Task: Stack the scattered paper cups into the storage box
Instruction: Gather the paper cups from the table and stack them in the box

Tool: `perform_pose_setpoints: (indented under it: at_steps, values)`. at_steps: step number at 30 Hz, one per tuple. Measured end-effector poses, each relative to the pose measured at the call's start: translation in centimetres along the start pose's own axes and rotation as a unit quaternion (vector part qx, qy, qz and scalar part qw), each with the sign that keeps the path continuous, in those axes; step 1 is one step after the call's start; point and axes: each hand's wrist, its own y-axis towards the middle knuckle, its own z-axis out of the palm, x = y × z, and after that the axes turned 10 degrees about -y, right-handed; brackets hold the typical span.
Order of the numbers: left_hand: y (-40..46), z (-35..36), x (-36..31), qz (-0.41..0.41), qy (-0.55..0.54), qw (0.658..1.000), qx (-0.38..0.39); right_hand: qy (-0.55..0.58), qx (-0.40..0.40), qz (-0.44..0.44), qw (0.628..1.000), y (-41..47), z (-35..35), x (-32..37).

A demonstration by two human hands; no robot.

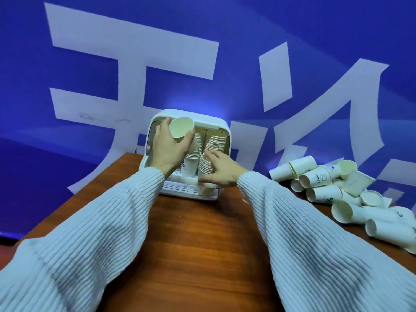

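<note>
While the right hand [219, 171] steadies a stack [206, 168] in the storage box [221, 129] at centre frame, the left hand [167, 147] has its grip clamped on a cup [181, 127]; next, nest it. Loose cups [333, 188] wait right, on the table [198, 244].

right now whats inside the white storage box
Nested stacks of paper cups stand in the storage box. The left hand and right hand cover its left side and front.

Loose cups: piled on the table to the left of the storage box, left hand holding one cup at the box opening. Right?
Not quite. The head view shows the loose cups piled on the table to the right of the storage box, not the left. The rest holds: the left hand holds one cup at the box opening.
</note>
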Motion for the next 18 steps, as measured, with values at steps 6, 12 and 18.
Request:
perform_pose_setpoints:
  at_steps: [6,12,18]
  values:
    - [0.0,3.2,-1.3,0.016,-0.015,0.999,0.041,0.243,-0.130,0.043,0.960,-2.2,-0.6,-0.7]
    - [-0.7,6.2,0.0,0.006,0.197,0.957,0.213,0.252,-0.189,0.060,0.947,-4.9,0.9,-2.7]
    - [-1.9,6.7,0.7,0.030,0.361,0.904,0.228,0.230,-0.193,0.107,0.948,-7.5,2.2,-5.8]
